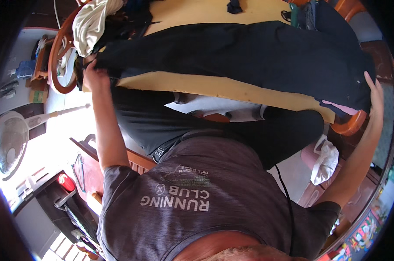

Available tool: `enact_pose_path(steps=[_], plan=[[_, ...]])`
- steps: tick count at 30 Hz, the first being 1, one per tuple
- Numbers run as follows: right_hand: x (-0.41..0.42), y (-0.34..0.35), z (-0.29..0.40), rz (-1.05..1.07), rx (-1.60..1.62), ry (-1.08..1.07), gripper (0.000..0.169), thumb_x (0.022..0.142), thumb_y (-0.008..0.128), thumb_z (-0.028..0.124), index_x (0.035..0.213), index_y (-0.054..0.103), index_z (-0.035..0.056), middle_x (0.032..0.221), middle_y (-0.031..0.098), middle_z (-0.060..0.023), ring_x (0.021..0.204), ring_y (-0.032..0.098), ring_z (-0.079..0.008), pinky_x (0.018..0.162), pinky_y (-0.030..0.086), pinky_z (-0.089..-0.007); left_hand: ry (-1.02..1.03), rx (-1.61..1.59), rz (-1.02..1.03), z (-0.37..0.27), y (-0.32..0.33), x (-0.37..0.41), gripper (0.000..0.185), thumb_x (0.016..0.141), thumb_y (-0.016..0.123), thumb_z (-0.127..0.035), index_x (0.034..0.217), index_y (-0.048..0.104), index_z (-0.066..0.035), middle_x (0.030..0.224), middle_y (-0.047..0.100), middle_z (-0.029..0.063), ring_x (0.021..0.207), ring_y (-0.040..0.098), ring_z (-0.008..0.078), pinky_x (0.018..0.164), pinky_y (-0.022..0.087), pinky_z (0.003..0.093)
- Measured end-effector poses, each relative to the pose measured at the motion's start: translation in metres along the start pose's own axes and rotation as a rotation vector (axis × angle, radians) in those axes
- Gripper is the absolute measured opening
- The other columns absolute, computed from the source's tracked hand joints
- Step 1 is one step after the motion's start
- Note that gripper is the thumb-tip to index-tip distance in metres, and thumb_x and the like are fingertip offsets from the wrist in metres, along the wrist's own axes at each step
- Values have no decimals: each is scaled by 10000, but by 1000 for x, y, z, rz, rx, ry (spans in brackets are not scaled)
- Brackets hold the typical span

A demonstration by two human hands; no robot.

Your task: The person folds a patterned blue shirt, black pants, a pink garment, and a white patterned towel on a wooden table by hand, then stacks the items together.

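Observation:
A pair of black trousers (229, 55) lies stretched out sideways over a yellow tabletop (190, 83) in front of me. At the far left, my left hand (97, 76) is closed on the narrow end of the dark cloth; its fingertips are partly hidden and slightly blurred. My right hand (375, 94) rests against the wide end at the far right, with the thumb and fingers at the cloth's edge; whether it pinches the fabric cannot be made out. Pink cloth (340, 107) shows from under the trousers near that end.
Cream cloth (91, 24) hangs by a curved wooden chair back (55, 70) at the left. A small dark cloth (234, 6) and other garments (306, 16) lie at the far side. A white plastic bag (326, 161) is at the lower right, a standing fan (11, 143) at the left.

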State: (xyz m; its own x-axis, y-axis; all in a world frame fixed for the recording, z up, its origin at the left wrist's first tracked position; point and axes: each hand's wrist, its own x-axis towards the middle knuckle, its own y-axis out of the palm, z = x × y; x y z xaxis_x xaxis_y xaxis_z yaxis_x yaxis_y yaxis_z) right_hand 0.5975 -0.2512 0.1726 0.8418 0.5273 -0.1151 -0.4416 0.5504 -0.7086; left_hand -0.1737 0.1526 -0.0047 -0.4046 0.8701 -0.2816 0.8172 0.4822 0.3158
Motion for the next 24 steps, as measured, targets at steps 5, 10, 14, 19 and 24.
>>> enact_pose_path(steps=[5,10,14,19,24], plan=[[8,8,-28,133,-27,92,678,913,756,418,1393,581,-27,1270,685,-145,1159,655,-235,1042,474,-330,-194,60,98,52,-44,5,338,902,581,12,1240,582,18,1209,658,192,1067,691,343,928,590,492],[2,13,-45,147,107,99,553,924,763,364,1307,648,-18,1203,713,-115,1074,682,-207,983,505,-311,100,265,-102,45,2,-43,435,884,633,4,1314,565,-10,1212,657,147,1127,662,350,997,538,497],[-4,12,-20,89,77,33,482,940,751,326,1270,665,-14,1166,720,-104,1037,682,-177,946,505,-290,1088,938,299,48,93,-144,333,882,700,-63,1206,644,-6,1102,690,156,1049,684,311,909,543,415],[-17,12,1,52,14,-52,480,946,744,325,1274,666,-17,1165,713,-100,1037,670,-172,938,495,-293,1389,1301,1045,139,182,-205,468,971,639,-443,1279,663,-92,1172,669,142,1219,572,342,1097,386,506],[-17,14,0,10,-102,-165,480,961,728,318,1291,659,-25,1181,703,-98,1056,653,-169,958,481,-299,1199,1525,1097,212,200,-207,694,976,516,-619,1442,546,-106,1396,577,109,1398,425,319,1227,180,531]])
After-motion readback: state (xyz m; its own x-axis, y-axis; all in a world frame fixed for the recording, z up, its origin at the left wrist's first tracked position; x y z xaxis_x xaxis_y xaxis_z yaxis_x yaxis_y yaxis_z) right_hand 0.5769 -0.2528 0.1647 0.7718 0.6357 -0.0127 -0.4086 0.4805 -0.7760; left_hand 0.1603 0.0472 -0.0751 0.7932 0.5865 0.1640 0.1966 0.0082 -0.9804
